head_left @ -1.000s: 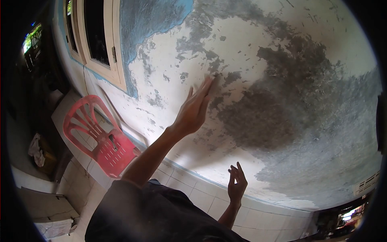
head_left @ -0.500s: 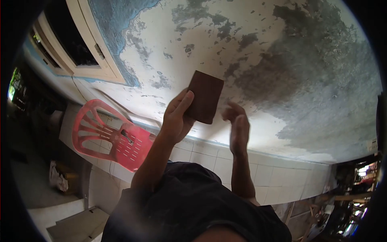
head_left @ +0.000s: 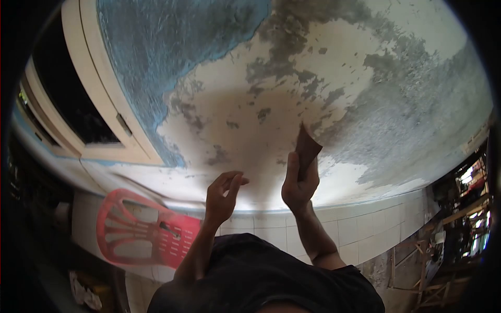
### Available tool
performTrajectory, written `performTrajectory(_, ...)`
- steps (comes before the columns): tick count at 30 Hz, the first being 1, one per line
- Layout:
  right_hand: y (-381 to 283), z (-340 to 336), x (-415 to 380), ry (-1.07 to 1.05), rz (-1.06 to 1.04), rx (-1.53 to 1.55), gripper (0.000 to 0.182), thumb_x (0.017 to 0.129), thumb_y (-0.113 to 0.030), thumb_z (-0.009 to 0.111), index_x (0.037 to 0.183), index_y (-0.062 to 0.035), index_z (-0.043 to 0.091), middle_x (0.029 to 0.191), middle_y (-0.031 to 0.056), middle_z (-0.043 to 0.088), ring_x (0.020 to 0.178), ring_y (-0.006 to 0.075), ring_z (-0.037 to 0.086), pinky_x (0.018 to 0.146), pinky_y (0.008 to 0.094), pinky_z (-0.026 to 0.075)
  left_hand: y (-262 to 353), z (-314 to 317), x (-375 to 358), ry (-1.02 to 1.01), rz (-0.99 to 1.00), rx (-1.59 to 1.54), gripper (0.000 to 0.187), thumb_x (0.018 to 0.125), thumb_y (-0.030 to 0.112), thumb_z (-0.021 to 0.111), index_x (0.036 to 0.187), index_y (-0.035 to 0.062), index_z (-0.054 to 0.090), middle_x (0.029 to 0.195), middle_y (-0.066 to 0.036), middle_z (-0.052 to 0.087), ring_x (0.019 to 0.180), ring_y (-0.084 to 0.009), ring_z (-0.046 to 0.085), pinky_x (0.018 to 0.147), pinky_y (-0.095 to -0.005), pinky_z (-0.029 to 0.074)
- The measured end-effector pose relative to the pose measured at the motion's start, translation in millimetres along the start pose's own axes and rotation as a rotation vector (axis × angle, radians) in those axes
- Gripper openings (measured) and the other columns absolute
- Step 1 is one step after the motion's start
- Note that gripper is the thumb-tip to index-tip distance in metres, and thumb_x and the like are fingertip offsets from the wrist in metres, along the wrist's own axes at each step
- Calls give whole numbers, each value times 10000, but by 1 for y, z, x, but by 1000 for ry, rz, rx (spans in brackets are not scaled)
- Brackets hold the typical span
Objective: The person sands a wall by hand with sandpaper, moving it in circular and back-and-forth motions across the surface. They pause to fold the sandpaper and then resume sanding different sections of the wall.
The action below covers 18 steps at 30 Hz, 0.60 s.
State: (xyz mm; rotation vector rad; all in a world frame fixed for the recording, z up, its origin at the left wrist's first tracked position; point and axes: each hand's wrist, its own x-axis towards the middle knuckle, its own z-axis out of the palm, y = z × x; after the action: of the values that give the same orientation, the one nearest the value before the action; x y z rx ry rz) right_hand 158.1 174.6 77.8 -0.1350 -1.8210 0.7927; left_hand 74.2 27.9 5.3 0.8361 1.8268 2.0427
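My right hand is closed round a dark brown sheet, which looks like sandpaper and is bent, its pointed corner upward. To the left, my left hand is raised with fingers curved and apart, holding nothing. Both hands are in front of a wall with patchy white, grey and blue paint. Whether the sheet touches the wall I cannot tell.
A red plastic chair stands at the left with a small dark object on its seat. Above it is a cream window frame. Pale tiles run along the wall's foot. Wooden framing stands at the right.
The brown sheet has passed from my left hand to my right hand and is now bent. My left hand has let go and moved lower. The view has shifted, showing more blue wall.
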Motion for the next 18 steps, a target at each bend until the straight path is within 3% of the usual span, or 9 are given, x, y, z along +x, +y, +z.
performTrajectory(4,7,16,63,96,-496,-311,413,886,33,480,1293,81,429,1327,268,448,1273,438,381,1038,498,312,-6,-31,12,32,69,64,205,937,134,535,1037,-36,590,929,-125,672,918,-182,645,828,-299,495)
performTrajectory(7,3,30,111,52,-674,-451,483,862,14,511,1332,53,406,1374,225,418,1322,395,327,1064,556,229,4,-42,21,26,115,94,184,922,130,559,996,-26,621,928,-113,677,908,-177,648,830,-299,489)
performTrajectory(13,7,64,133,-187,-677,-763,517,923,-174,475,1361,67,344,1450,246,287,1384,354,208,1039,665,7,-5,-60,32,-43,210,158,124,877,85,595,960,15,656,932,-110,684,888,-200,657,813,-290,485)
performTrajectory(16,16,63,122,-197,-726,-962,599,934,-318,433,1376,69,313,1465,240,260,1385,365,198,1012,687,-46,-2,-71,38,-9,224,141,107,868,86,610,942,26,660,922,-109,684,879,-205,658,799,-293,485)
performTrajectory(18,7,66,135,-166,-685,-958,659,889,-391,492,1372,32,344,1472,204,265,1389,325,204,990,717,-48,-1,-76,42,-28,192,126,136,901,79,564,977,-16,627,952,-120,668,923,-188,640,845,-309,483)
